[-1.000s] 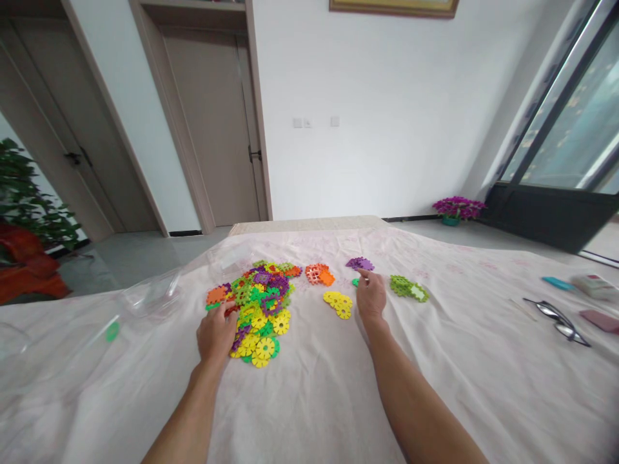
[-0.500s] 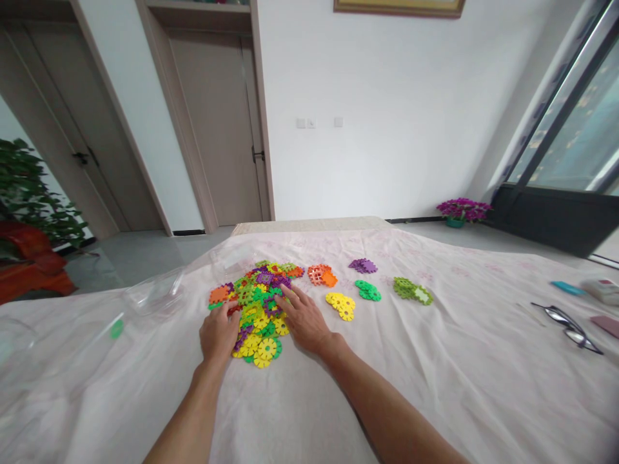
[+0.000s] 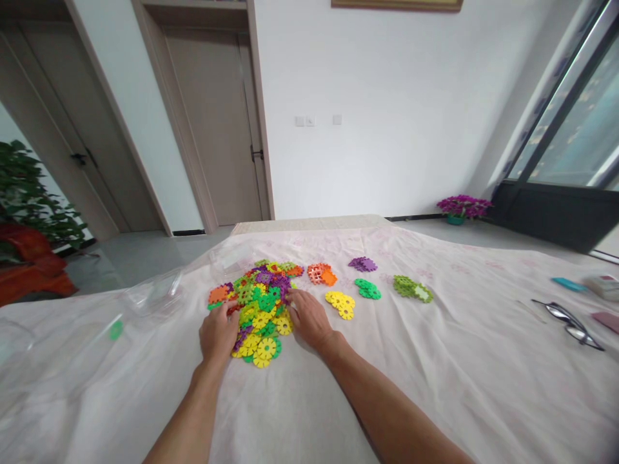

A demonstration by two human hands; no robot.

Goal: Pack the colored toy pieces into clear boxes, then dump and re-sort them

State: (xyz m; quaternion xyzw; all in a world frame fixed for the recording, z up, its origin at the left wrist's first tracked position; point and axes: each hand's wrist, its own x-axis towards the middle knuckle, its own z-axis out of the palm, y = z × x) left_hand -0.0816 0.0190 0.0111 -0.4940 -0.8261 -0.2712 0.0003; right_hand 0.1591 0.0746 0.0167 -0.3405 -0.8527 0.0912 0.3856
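Note:
A heap of flat, notched plastic interlocking discs (image 3: 261,318) in yellow, green, purple, red and orange lies on the cloth between my hands. My left hand (image 3: 218,334) rests against the heap's left side, its fingers loosely bent and touching red pieces. At the heap's right edge is my right hand (image 3: 312,319), with fingers curled together beside purple pieces. Whatever its fingertips grip is hidden. Small sorted groups lie to the right: orange discs (image 3: 322,274), yellow discs (image 3: 340,303), green discs (image 3: 368,289), purple discs (image 3: 362,264) and light green discs (image 3: 412,289).
Clear plastic containers (image 3: 157,293) stand on the left of the cloth-covered table (image 3: 464,374), a green piece (image 3: 115,330) showing in one. Glasses (image 3: 569,324), a blue item (image 3: 569,284) and a white box (image 3: 602,286) lie far right.
My right hand has drawn back slightly to the right, from on top of the heap to its edge, and its fingers have curled in. My left hand has hardly moved.

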